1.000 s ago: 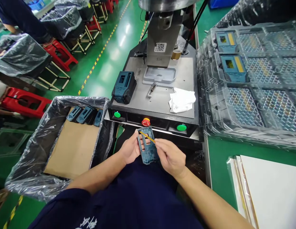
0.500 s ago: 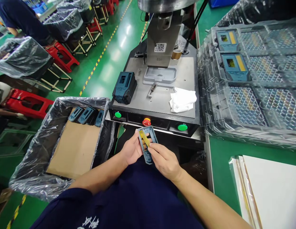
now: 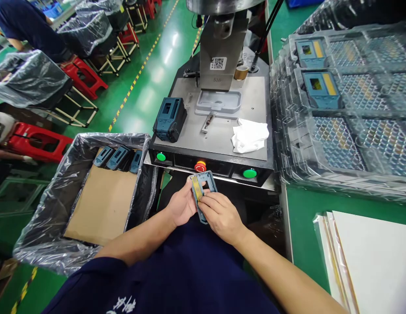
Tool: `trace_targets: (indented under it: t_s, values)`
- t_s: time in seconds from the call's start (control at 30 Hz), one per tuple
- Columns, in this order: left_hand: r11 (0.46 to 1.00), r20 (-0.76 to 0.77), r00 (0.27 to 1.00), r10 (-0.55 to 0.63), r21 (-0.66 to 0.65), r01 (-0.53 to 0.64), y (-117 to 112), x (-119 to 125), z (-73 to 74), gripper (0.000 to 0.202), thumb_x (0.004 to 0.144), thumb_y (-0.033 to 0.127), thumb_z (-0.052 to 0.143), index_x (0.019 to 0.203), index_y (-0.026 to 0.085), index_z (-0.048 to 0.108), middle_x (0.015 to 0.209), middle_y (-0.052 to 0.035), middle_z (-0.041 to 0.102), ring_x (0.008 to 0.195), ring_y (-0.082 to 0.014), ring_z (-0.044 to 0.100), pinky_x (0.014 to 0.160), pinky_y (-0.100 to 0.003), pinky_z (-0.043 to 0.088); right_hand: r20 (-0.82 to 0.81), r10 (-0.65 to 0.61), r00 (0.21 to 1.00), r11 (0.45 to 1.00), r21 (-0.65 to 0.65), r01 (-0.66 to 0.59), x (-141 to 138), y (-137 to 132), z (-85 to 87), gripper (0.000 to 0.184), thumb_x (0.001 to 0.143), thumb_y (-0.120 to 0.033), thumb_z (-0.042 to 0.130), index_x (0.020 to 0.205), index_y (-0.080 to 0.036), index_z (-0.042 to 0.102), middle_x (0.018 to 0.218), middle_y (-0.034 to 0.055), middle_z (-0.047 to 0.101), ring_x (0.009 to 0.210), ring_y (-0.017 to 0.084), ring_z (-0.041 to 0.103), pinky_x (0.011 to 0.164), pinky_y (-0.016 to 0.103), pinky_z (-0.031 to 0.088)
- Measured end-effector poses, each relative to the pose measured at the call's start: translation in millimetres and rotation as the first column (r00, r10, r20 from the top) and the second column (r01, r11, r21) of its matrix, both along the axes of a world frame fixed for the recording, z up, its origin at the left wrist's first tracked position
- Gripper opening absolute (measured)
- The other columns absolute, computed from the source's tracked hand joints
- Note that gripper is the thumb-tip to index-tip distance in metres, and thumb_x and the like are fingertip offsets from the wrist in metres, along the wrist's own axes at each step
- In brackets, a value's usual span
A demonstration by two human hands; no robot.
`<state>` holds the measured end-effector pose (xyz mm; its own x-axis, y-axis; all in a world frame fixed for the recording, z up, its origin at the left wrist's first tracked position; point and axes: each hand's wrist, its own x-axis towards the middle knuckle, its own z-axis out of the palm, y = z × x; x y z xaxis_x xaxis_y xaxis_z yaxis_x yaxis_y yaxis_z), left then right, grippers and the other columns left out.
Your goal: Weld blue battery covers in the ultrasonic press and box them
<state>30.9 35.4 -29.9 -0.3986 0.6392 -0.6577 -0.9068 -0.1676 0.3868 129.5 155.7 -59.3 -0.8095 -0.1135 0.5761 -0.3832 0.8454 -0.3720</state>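
My left hand [image 3: 183, 204] is closed around the left side of a blue-grey plastic housing cover [image 3: 210, 179], which is tilted in front of my body with its inner side up. A flat yellow strip [image 3: 197, 188] lies lengthwise along the left side of the cover's window. The fingertips of my right hand [image 3: 221, 218] pinch or press the strip's lower end; these fingers hide the lower right part of the cover. Just beyond my hands is the press [image 3: 218, 117], with a grey fixture [image 3: 219, 103] on its metal plate.
Stacked housing covers [image 3: 170, 120] stand at the plate's left; a white cloth [image 3: 249, 136] lies right. A plastic-lined bin [image 3: 29, 237] holds several covers on cardboard. Clear trays [image 3: 321, 174] hold two covers with yellow strips. White sheets [image 3: 373, 257] lie at right. A co-worker [image 3: 32, 26] sits far left.
The yellow strip has turned from slanting across the cover's window to lying along its left side. My right fingers have shifted slightly left with it. My left hand keeps its hold.
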Motion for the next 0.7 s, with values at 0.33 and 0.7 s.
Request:
trace_targets:
  t_s: [0.33, 0.7]
  values:
    - [0.995, 0.012, 0.997, 0.08, 0.065, -0.081, -2, 0, -3.5, 0.044, 0.096, 0.043, 0.036, 0.104, 0.011, 0.065, 0.099, -0.0094, 0.069, 0.095, -0.0171, 0.063, 0.09, -0.027, 0.046, 0.118, -0.007, 0.993, 1.0, -0.008, 0.008, 0, -1, 7.2, 0.023, 0.086, -0.015, 0.053, 0.106, -0.016, 0.065, 0.125, 0.014, 0.059, 0.124, 0.029, 0.048, 0.101, 0.049, 0.044]
    - [0.966, 0.002, 0.989, 0.146, 0.214, -0.143, -5, -2, 4.0, 0.043, 0.095, 0.043, 0.037, 0.118, 0.013, 0.059, 0.116, -0.0145, 0.064, 0.115, -0.0235, 0.057, 0.101, -0.038, 0.04, 0.37, -0.278, 0.886, 0.951, -0.027, 0.309, 0, -7, 32.9, 0.075, 0.072, -0.033, 0.07, 0.138, -0.015, 0.038, 0.133, 0.0214, 0.044, 0.116, 0.038, 0.05, 0.09, 0.054, 0.052]
